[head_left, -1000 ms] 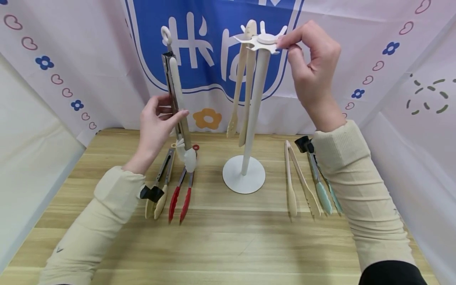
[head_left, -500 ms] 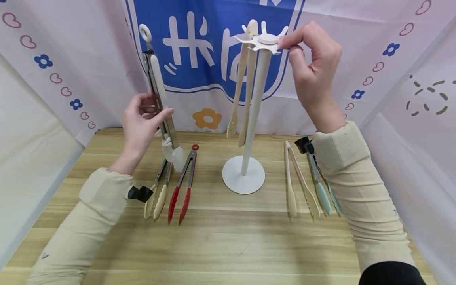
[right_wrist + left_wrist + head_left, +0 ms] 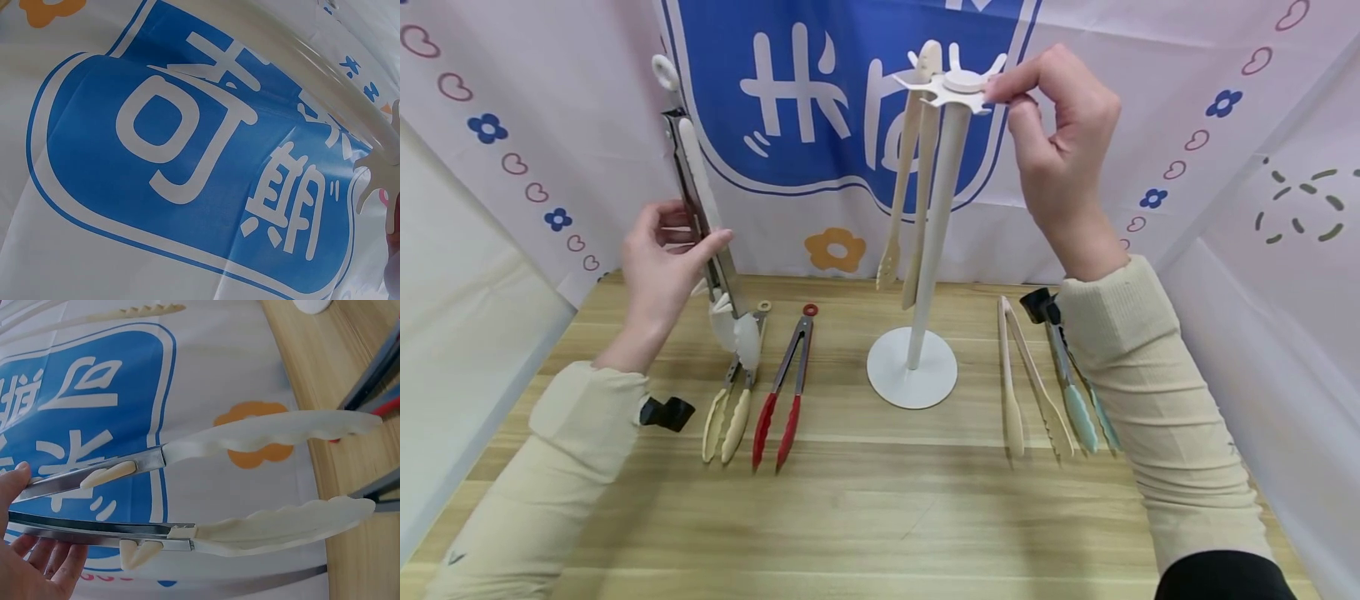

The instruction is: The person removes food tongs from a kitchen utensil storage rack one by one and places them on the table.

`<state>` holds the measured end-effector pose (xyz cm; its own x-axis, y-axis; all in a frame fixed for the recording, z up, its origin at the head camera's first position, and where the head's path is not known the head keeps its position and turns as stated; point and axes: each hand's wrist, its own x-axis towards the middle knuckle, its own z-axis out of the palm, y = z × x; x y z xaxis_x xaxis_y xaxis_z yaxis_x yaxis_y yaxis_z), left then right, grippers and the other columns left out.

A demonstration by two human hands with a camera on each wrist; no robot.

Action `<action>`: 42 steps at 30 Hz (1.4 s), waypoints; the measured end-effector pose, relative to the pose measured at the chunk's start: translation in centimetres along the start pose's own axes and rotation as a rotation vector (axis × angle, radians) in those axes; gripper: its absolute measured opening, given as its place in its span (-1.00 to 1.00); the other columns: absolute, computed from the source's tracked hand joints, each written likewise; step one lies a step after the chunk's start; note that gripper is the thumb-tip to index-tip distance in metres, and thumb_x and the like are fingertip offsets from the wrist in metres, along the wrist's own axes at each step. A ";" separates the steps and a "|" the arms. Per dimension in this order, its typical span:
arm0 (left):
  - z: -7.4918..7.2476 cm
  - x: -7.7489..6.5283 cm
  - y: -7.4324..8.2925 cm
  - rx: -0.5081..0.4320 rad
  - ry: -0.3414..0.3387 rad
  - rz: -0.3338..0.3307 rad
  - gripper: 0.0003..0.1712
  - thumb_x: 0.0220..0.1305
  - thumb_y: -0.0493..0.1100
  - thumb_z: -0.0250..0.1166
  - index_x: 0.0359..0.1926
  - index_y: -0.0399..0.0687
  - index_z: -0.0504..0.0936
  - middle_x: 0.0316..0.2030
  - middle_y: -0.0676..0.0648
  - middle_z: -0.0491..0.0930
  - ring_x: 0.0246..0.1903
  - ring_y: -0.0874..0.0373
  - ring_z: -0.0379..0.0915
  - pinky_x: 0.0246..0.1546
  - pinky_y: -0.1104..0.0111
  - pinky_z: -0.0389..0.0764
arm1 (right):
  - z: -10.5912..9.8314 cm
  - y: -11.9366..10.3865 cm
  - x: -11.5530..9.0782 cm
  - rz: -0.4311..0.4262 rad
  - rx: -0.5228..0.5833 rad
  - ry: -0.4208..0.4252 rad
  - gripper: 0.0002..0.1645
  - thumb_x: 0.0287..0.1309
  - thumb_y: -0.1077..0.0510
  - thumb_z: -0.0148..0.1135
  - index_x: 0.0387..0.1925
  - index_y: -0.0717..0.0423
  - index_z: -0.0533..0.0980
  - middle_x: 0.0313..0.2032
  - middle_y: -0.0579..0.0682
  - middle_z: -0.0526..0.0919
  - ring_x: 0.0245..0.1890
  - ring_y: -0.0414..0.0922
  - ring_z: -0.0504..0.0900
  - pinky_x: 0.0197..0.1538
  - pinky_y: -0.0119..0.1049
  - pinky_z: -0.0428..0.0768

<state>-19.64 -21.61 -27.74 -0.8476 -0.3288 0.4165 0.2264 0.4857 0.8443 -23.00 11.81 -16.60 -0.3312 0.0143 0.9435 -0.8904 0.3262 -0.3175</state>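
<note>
My left hand (image 3: 658, 271) holds a pair of metal tongs (image 3: 696, 171) with white heads, pinched between thumb and fingers. They stand nearly upright, their white ring at the top and heads down, overlapping cream-tipped tongs (image 3: 736, 425) on the table. In the left wrist view, the scalloped white heads (image 3: 269, 434) are spread a little apart. At the top of a white stand (image 3: 936, 225), my right hand (image 3: 1063, 125) pinches one prong of the hook ring (image 3: 962, 81) between thumb and forefinger. Beige tongs (image 3: 908, 142) hang from that ring on its left side.
Red-tipped tongs (image 3: 763, 421) lie left of the stand's round base (image 3: 895, 387). To its right are pale beige tongs (image 3: 1012, 400) and mint-tipped tongs (image 3: 1080, 417), the latter partly behind my right sleeve. A printed cloth (image 3: 820, 167) hangs behind the table (image 3: 880, 525).
My left hand has moved left with the white-headed tongs, away from the stand, uncovering the red-tipped tongs. My right hand stays at the hook ring.
</note>
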 end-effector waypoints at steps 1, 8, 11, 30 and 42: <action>-0.2 0.0 -0.1 0.014 0.003 -0.001 -0.44 -0.07 -0.08 0.43 -0.03 -0.13 0.46 -0.29 0.15 0.48 -0.29 0.32 0.43 -0.27 0.59 0.48 | 0.0 0.0 0.0 0.000 -0.001 -0.002 -0.70 -0.07 0.34 -0.15 -0.58 0.46 0.50 -0.56 0.22 0.53 -0.39 -0.36 0.49 -0.20 -0.45 0.45; -1.5 0.2 -0.8 0.087 0.000 -0.024 -0.46 -0.04 -0.03 0.42 -0.07 -0.11 0.43 -0.30 0.18 0.43 -0.32 0.36 0.39 -0.29 0.62 0.46 | 0.1 0.0 -0.1 0.004 -0.007 -0.001 -0.69 -0.06 0.33 -0.15 -0.58 0.46 0.50 -0.55 0.22 0.53 -0.39 -0.36 0.49 -0.20 -0.45 0.44; -2.0 0.3 -1.2 0.092 -0.003 -0.044 -0.50 -0.04 -0.03 0.41 -0.10 -0.05 0.41 -0.31 0.19 0.41 -0.33 0.37 0.37 -0.31 0.63 0.44 | 0.1 0.0 -0.1 0.006 -0.003 0.010 -0.70 -0.08 0.34 -0.16 -0.60 0.45 0.50 -0.57 0.21 0.53 -0.40 -0.36 0.48 -0.22 -0.46 0.43; -5.4 1.0 -2.6 0.370 -0.152 -0.034 -0.45 0.04 0.12 0.31 -0.14 -0.12 0.32 -0.24 -0.08 0.42 -0.49 0.56 0.26 -0.50 0.75 0.34 | 0.1 0.0 -0.1 0.006 -0.011 0.017 -0.71 -0.07 0.35 -0.15 -0.59 0.44 0.50 -0.56 0.20 0.52 -0.40 -0.36 0.47 -0.21 -0.46 0.43; -6.2 1.3 -3.8 0.507 -0.278 -0.077 -0.30 0.09 0.14 0.26 -0.06 -0.38 0.27 -0.16 -0.36 0.41 -0.19 -0.21 0.38 -0.47 0.44 0.37 | 0.1 -0.1 0.0 0.006 -0.018 0.020 -0.71 -0.07 0.35 -0.15 -0.60 0.46 0.49 -0.57 0.22 0.52 -0.40 -0.37 0.49 -0.21 -0.45 0.43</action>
<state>-18.61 -28.93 -28.27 -0.9623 -0.1863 0.1983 -0.0404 0.8186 0.5730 -22.93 11.65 -16.57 -0.3298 0.0353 0.9434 -0.8826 0.3430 -0.3214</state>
